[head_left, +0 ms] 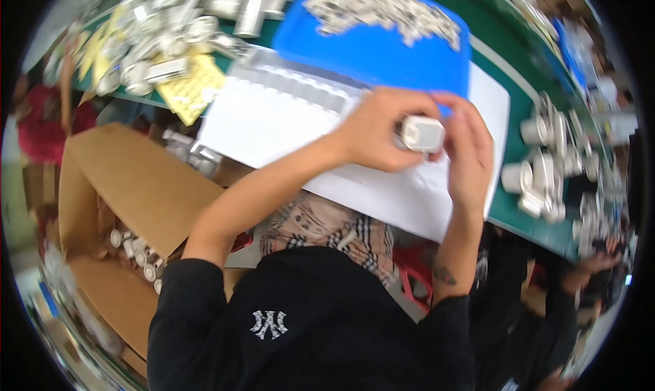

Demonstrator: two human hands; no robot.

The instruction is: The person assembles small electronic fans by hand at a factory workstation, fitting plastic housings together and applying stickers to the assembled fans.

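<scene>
White part (424, 133) held up over the white sheet (273, 128), just on the near side of the blue tray (382, 53). Squarish end with rounded corners faces the camera; the rest mostly hidden by the grip.

Left hand (389, 132): fingers closed around its sides. Right hand (471, 145): fingers bent, close beside the part; blur hides whether they touch or pinch anything.

Handling, by judgement: looks like moulded plastic, so light and stiff, little give under a squeeze. Smooth faces may slide or twist in dry fingers; thin edges could chip or scuff if dropped. Best hold: low round the body, thumb against one flat side, fingers on the opposite one, squared end left free for the right hand. Firm, not hard.
</scene>
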